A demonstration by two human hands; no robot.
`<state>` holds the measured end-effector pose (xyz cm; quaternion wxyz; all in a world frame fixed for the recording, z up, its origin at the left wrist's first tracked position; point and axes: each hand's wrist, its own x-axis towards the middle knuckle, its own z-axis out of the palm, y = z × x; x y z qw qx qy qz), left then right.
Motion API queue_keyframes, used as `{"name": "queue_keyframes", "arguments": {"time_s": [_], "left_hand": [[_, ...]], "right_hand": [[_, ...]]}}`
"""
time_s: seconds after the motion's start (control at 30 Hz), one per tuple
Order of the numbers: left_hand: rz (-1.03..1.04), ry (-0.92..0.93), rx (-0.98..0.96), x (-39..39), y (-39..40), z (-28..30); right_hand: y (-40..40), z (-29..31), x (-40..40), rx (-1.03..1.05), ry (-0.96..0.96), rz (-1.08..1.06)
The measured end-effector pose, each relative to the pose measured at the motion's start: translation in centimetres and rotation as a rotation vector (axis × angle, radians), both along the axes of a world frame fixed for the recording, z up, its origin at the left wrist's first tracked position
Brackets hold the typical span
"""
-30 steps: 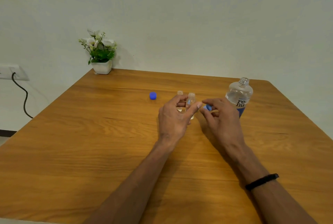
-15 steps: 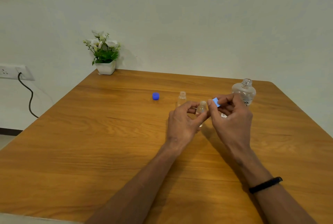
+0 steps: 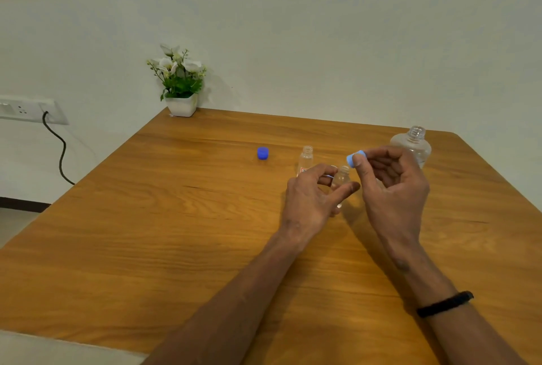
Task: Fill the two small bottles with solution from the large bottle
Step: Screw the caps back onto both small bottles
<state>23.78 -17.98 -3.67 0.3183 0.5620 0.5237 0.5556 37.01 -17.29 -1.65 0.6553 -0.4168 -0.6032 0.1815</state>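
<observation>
My left hand [image 3: 311, 197] grips a small clear bottle [image 3: 341, 178] with its neck uncapped, held upright just above the table. My right hand [image 3: 393, 185] pinches a light blue cap [image 3: 355, 158] between thumb and fingertips, just above and to the right of that bottle's mouth. A second small clear bottle [image 3: 305, 159] stands uncapped behind my left hand. The large clear bottle [image 3: 412, 146] stands uncapped at the far right, partly hidden behind my right hand. A dark blue cap [image 3: 262, 153] lies on the table to the left of the bottles.
The wooden table [image 3: 176, 232] reaches a white wall. A white pot of flowers [image 3: 180, 86] sits at its far left corner. A wall socket with a black cable [image 3: 55, 144] is off the table to the left. A black band circles my right wrist.
My left hand lifted the small bottle and drew it nearer. My right hand rose from the table with the light blue cap to just above the bottle's mouth.
</observation>
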Motion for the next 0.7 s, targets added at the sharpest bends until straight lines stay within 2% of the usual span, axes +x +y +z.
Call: {"name": "queue_keyframes", "arguments": {"time_s": [0.2, 0.33, 0.47, 0.7], "left_hand": [[0.025, 0.074, 0.03, -0.2, 0.6, -0.7], [0.03, 0.14, 0.043, -0.2, 0.8, -1.0], [0.016, 0.173, 0.062, 0.0, 0.9, -1.2], [0.03, 0.116, 0.051, 0.0, 0.9, -1.1]], "right_hand": [[0.2, -0.4, 0.0, 0.005, -0.207, 0.0], [0.4, -0.4, 0.4, 0.008, -0.273, -0.046], [0.6, -0.5, 0.6, -0.053, -0.213, -0.055], [0.2, 0.1, 0.3, -0.1, -0.155, 0.009]]}}
